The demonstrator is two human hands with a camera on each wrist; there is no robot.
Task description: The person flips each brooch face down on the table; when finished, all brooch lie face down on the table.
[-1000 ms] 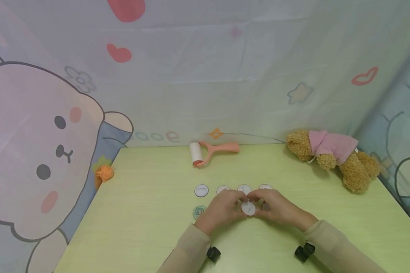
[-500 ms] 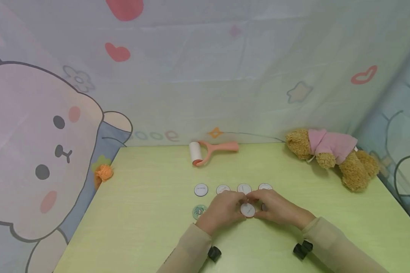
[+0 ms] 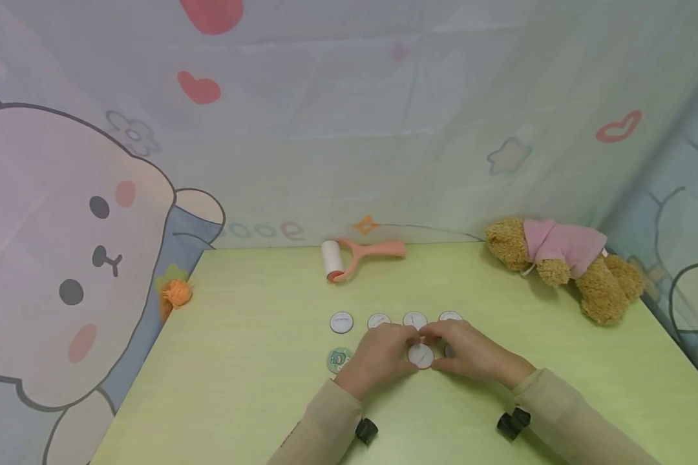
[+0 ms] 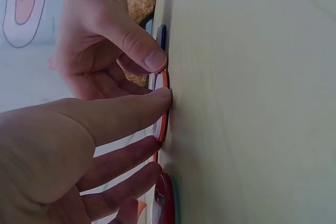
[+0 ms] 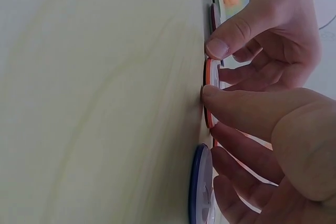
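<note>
My left hand [image 3: 380, 356] and right hand [image 3: 471, 352] pinch one round pin-back badge [image 3: 421, 356] between them, thumbs at its near edge and fingers at its far side. Its white back with the pin faces up. Low over the table, its orange-red rim shows in the left wrist view, where the badge [image 4: 162, 121] lies between the thumbs. A green badge [image 3: 338, 360] with a cartoon print lies left of the left hand. Partly hidden beneath the right hand is another badge [image 3: 449, 351]; the right wrist view shows a blue-rimmed badge [image 5: 200, 187] beside that hand.
Behind the hands runs a row of white-backed badges, from the leftmost badge [image 3: 341, 322] to the rightmost badge [image 3: 450, 316]. A pink-handled lint roller [image 3: 363, 257] lies at the table's back edge. At the back right rests a teddy bear [image 3: 564, 258] in a pink top.
The pinched badge has shifted slightly and its rim shows more than one second ago. Both hands stay almost in place around it; the head view has shifted a little.
</note>
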